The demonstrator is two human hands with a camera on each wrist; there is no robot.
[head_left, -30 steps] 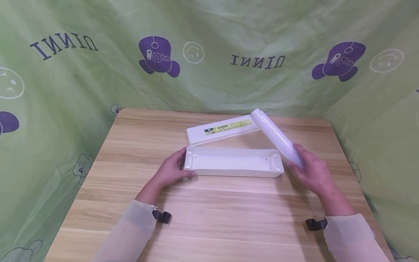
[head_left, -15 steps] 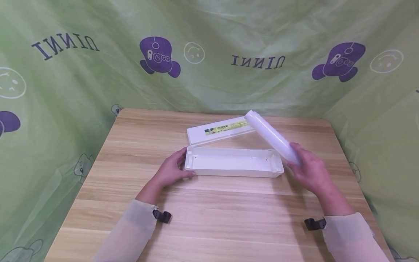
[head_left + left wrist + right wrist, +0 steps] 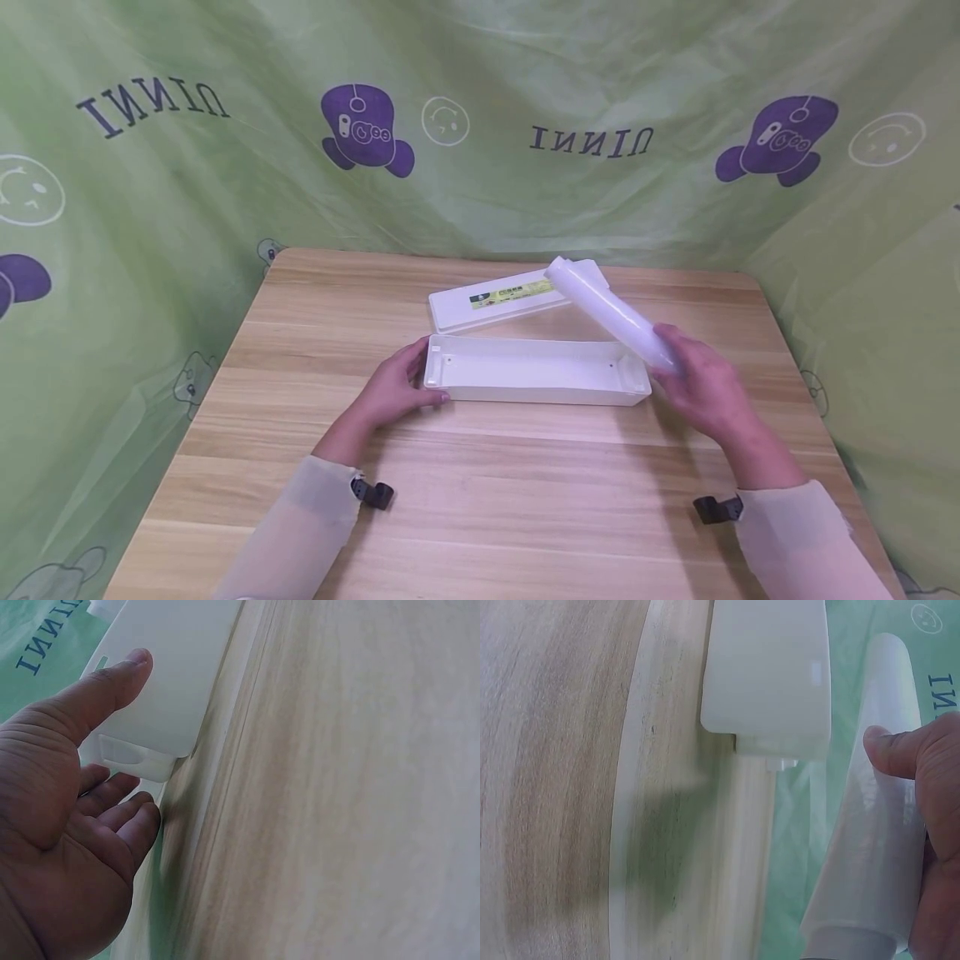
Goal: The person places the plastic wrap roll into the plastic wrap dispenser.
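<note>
A long white plastic box [image 3: 536,394] with an open top lies on the table, its inside bare. My left hand [image 3: 393,390] holds its left end, the thumb against the front wall [image 3: 161,697] and the other fingers at the end. My right hand [image 3: 701,387] grips the near end of a roll of cling film [image 3: 607,312], which slants up and to the left. The roll is above the box's right rear corner, and its far end overlaps the white lid [image 3: 457,313] from above. In the right wrist view the thumb lies along the roll [image 3: 874,847], clear of the box.
The lid, bearing a yellow-green label [image 3: 498,297], lies askew behind the box. Everything rests on a wooden table [image 3: 525,500]. A green printed curtain [image 3: 480,200] hangs close behind the table and at both sides.
My right hand has shifted slightly left with the roll, whose far end has swung left and a little lower across the lid. The left hand and the box have stayed put.
</note>
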